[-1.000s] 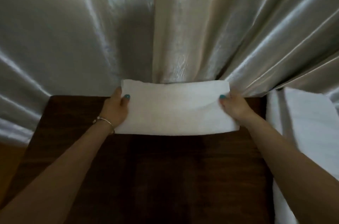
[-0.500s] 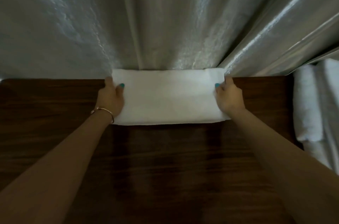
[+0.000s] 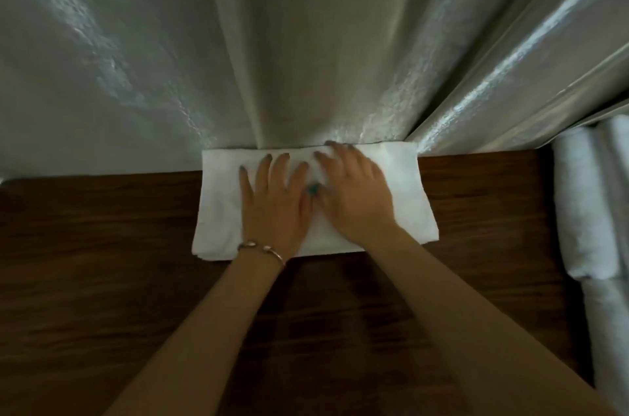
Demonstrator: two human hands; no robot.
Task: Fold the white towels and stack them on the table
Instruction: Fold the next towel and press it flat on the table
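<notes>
A folded white towel [image 3: 218, 208] lies flat at the far edge of the dark wooden table [image 3: 102, 279], its back edge touching the curtain. My left hand [image 3: 272, 204] rests palm down on the towel's middle, fingers spread. My right hand [image 3: 354, 194] lies flat beside it on the towel, fingers apart and slightly blurred. The two thumbs meet over the towel's centre. Neither hand grips anything. A bracelet sits on my left wrist.
A silvery grey curtain [image 3: 306, 41] hangs right behind the table's far edge. More white towels [image 3: 585, 204], rolled or bunched, lie beyond the table's right edge. The near part of the tabletop shows bare dark wood.
Both hands have let go of the towel's two ends and moved inward onto its middle, now lying flat on it. The towel rests on the table.
</notes>
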